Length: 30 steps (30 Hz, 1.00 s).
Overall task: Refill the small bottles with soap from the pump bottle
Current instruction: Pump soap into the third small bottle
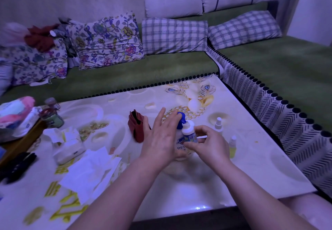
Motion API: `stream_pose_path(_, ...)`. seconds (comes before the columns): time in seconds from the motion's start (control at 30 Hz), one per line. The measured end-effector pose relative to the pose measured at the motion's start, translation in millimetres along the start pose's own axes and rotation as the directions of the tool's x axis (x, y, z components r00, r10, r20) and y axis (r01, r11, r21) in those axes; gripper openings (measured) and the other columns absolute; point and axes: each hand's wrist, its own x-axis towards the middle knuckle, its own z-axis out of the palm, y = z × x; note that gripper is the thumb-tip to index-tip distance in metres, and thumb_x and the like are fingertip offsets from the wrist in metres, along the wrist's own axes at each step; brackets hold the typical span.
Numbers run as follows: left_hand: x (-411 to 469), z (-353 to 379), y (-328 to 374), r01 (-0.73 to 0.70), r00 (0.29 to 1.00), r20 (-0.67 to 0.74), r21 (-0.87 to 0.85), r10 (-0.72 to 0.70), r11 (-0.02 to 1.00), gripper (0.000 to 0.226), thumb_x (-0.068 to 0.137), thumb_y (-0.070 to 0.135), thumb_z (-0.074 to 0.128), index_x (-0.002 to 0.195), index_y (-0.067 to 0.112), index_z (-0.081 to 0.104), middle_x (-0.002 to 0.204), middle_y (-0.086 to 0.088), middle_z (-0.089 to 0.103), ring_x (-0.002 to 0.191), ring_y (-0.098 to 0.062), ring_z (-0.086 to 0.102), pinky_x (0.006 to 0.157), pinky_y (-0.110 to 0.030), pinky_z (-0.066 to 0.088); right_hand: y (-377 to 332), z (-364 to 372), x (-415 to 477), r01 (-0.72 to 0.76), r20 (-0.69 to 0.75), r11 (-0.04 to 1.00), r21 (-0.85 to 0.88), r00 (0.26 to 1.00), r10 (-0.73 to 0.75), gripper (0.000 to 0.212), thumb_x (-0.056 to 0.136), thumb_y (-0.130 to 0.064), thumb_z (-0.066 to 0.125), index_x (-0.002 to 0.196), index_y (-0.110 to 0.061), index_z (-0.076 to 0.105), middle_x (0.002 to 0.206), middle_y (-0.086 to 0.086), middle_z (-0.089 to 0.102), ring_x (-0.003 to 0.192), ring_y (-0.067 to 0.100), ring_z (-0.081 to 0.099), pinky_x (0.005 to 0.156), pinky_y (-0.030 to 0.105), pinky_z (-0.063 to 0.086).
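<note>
L hand (pixel 161 140) flat over pump bottle (pixel 181 121) at frame centre, fingers straight & spread, tips at its blue head. R hand (pixel 210 145) grip pinches white bottle (pixel 188 132) just beside the nozzle; contents not visible. Right of it on bench (pixel 242 167), 2 more small ones: spray bottle (pixel 218 124), yellow bottle (pixel 232 147) w/ yellow liquid.

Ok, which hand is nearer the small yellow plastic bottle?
Right: right hand is just left of the yellow bottle; left hand is farther left, on the blue pump head.
</note>
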Motion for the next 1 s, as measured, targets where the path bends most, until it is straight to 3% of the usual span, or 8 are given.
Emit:
stream_pose_path(0.37, 0.7, -8.8, 2.4, 0.005, 1.000, 0.029, -0.036, -0.004, 0.999, 0.115, 0.058, 0.064, 0.075, 0.147, 0.032, 0.009, 0.157, 0.017, 0.004, 0.145, -0.012, -0.013, 0.113, -0.058, -0.004, -4.8, -3.3, 2.7, 0.002, -0.018, 0.999, 0.033, 1.000, -0.002, 0.034, 0.062, -0.035, 0.082, 0.090, -0.037, 0.064, 0.083, -0.023, 0.068, 0.078, -0.004, 0.066, 0.077, 0.027, 0.050)
stream_pose_path(1.0, 0.6, -2.1, 1.6, 0.028, 1.000, 0.001, -0.038, -0.028, 0.999, 0.117, 0.057, 0.060, 0.079, 0.147, 0.032, 0.009, 0.157, 0.016, 0.004, 0.146, -0.014, -0.010, 0.114, -0.056, 0.000, -6.0, -2.4, 1.9, 0.009, -0.025, 1.000, 0.026, 1.000, -0.008, 0.032, 0.063, -0.034, 0.082, 0.089, -0.037, 0.064, 0.082, -0.023, 0.068, 0.079, -0.003, 0.065, 0.076, 0.027, 0.049)
